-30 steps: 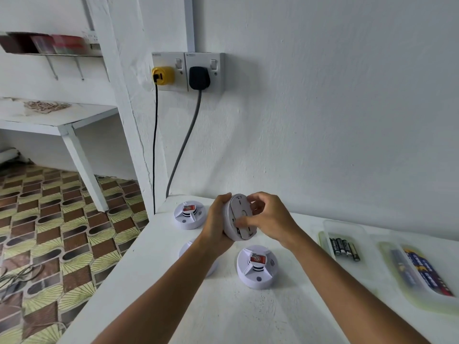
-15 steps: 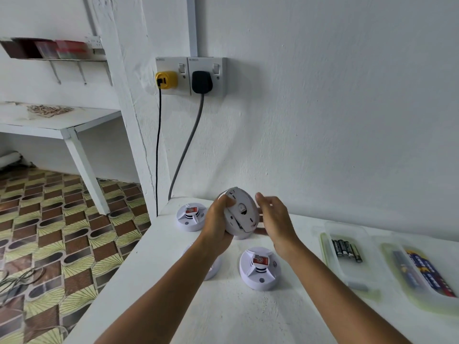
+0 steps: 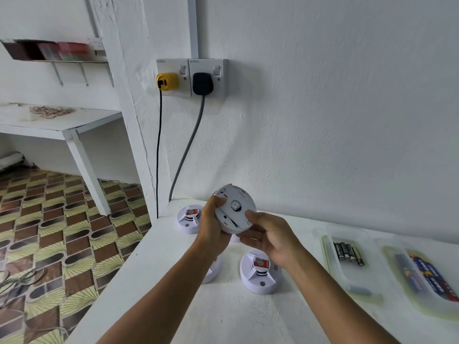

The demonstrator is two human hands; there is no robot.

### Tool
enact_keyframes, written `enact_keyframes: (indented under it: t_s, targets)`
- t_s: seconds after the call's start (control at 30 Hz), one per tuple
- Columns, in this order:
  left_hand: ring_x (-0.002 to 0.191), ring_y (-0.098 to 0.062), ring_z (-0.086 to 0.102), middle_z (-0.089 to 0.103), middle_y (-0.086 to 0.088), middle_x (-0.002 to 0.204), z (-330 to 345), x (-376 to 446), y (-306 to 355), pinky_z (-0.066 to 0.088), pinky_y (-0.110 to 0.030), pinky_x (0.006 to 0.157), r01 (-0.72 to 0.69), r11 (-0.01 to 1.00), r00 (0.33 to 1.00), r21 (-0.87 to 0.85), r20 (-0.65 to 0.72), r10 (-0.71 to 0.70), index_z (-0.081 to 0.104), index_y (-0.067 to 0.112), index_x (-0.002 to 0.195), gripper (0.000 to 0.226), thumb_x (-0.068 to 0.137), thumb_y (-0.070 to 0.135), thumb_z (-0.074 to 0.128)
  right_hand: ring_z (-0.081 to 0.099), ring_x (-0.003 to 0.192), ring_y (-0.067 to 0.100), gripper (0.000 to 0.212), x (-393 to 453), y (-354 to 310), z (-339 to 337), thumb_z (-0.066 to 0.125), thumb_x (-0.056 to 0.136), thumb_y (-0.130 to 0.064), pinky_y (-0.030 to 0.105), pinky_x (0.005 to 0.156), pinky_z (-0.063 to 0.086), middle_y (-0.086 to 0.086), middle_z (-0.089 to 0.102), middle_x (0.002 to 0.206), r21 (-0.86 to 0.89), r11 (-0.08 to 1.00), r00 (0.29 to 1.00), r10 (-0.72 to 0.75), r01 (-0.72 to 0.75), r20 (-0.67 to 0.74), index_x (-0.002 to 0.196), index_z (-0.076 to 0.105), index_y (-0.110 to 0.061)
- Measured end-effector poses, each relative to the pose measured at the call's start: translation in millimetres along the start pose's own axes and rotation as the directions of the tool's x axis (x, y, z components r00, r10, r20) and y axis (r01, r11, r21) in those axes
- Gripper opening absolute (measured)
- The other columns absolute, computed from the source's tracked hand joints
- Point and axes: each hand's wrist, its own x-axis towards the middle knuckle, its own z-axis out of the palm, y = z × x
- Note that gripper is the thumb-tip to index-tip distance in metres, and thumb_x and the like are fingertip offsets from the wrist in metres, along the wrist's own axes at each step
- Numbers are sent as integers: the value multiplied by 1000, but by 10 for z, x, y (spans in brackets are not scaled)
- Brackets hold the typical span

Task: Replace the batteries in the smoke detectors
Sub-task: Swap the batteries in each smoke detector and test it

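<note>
A round white smoke detector [image 3: 236, 208] is held up above the table with its back plate facing me. My left hand [image 3: 213, 224] grips its left rim, thumb on the back. My right hand [image 3: 270, 238] holds its lower right edge, thumb pressed on the back and fingers under it. Three more white detectors stand on the white table [image 3: 223, 316]: one at the back left [image 3: 188, 219], one at front centre [image 3: 259, 271], one [image 3: 213, 270] mostly hidden under my left forearm. Loose dark batteries [image 3: 347, 250] lie in a clear tray [image 3: 352, 289].
A second clear tray [image 3: 397, 264] at the far right holds packed blue and red batteries [image 3: 432, 276]. The wall rises just behind the table, with a yellow plug [image 3: 167, 81] and a black plug [image 3: 203, 83] whose cables hang down. The table's left edge drops to a tiled floor.
The detector has turned so its back faces me more squarely. My right hand has slid from the top of it down to its lower right edge.
</note>
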Motion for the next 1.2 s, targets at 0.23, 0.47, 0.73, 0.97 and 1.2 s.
enact_keyframes:
  t_s: [0.23,0.47,0.73,0.97,1.2]
  targets:
    - [88,-29,63,67,-13,96,-7,15,-6,51,-44,77,33,990,999,139,11,-35,64,18,106,35,79,39,60,55,99,5,36,24,-29,57,72,84,-32,10,74,46,-7,55,113,-745,514,818,-570,425,73,117,61,-23]
    - [84,-26,68,71,-12,93,34,54,19,54,-40,76,105,988,994,115,-20,-103,67,16,103,49,96,52,33,60,93,13,49,43,-156,128,78,77,-35,10,73,46,0,63,106,-820,400,809,-575,410,123,118,62,-14]
    - [78,-22,67,73,-8,87,50,90,-27,51,-41,78,85,974,994,208,-82,-69,67,20,101,39,98,39,34,65,81,12,34,14,-313,166,78,76,-33,14,63,51,0,71,92,-827,446,871,-481,343,102,102,72,-12]
    - [69,-17,66,72,-3,76,131,67,-52,53,-32,65,25,928,996,371,-91,10,66,20,94,37,100,33,31,69,71,21,28,71,-307,165,73,76,-33,40,68,60,7,71,73,-784,553,889,-458,282,-3,81,73,-5]
    - [90,-34,65,69,-15,98,204,53,52,52,-51,81,-25,832,996,554,-53,66,66,24,100,39,78,48,45,71,84,29,19,-10,-336,93,66,86,-19,48,77,60,17,72,86,-527,821,967,-255,217,1,85,73,-1]
